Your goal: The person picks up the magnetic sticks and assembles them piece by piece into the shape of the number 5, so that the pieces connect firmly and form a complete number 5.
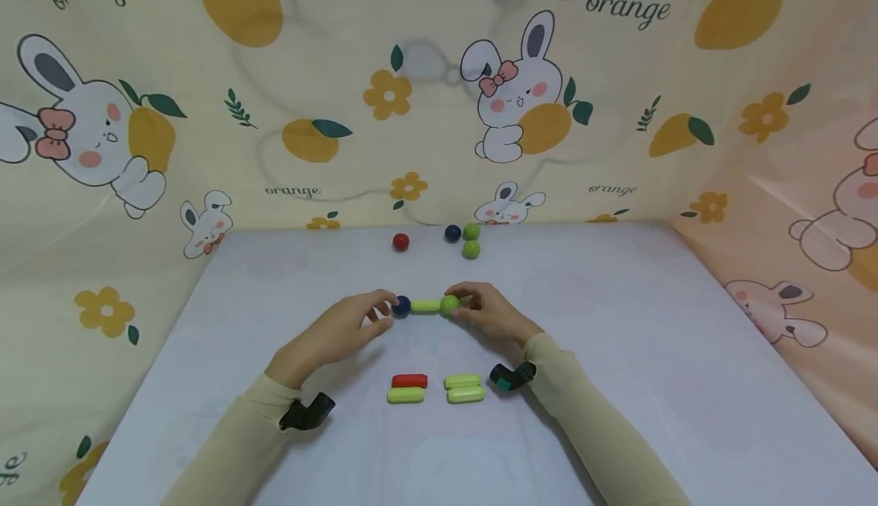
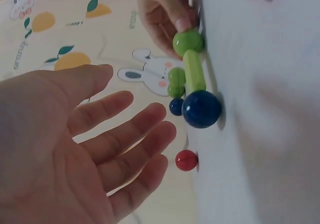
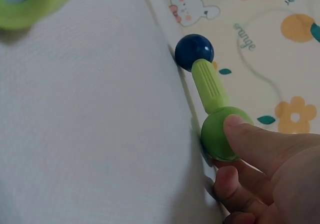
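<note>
On the white table, a light green rod (image 1: 425,306) joins a dark blue ball (image 1: 402,307) to a green ball (image 1: 450,306). My right hand (image 1: 494,315) pinches the green ball at the right end, its thumb (image 3: 242,131) on the ball's surface in the right wrist view. Beside the blue end is my left hand (image 1: 336,334). The left wrist view shows that hand (image 2: 95,144) with its fingers spread and apart from the blue ball, holding nothing.
Farther back lie a red ball (image 1: 401,242), another dark blue ball (image 1: 453,234) and two green balls (image 1: 471,250). Nearer the front are a red rod (image 1: 409,381) beside a green rod (image 1: 405,395), and a pair of green rods (image 1: 466,395). A printed cloth (image 1: 439,163) hangs behind.
</note>
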Motion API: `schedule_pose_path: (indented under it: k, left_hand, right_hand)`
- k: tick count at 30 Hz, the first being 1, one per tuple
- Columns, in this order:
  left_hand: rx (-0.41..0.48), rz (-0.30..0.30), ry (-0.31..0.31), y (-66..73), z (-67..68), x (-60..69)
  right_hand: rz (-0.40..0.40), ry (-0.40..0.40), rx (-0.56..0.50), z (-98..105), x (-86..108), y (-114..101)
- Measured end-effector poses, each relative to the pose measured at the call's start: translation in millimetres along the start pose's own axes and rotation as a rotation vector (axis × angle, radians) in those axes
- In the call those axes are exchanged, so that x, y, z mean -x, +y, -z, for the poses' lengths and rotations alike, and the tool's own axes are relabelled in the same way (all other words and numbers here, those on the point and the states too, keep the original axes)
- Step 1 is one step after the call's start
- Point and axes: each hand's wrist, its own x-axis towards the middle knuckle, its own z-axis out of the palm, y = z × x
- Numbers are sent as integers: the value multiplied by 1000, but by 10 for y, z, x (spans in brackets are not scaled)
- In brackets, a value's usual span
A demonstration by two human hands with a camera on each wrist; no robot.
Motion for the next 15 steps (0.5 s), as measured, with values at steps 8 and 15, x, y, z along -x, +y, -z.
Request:
schedule_pose_path:
  k: [8, 15]
  left_hand:
    - [18, -72, -23, 23, -171, 170]
    - [28, -120, -21, 18, -302, 240]
  right_hand:
    - [42, -8, -1, -6, 4, 26]
    - [59, 2, -17, 4, -8, 54]
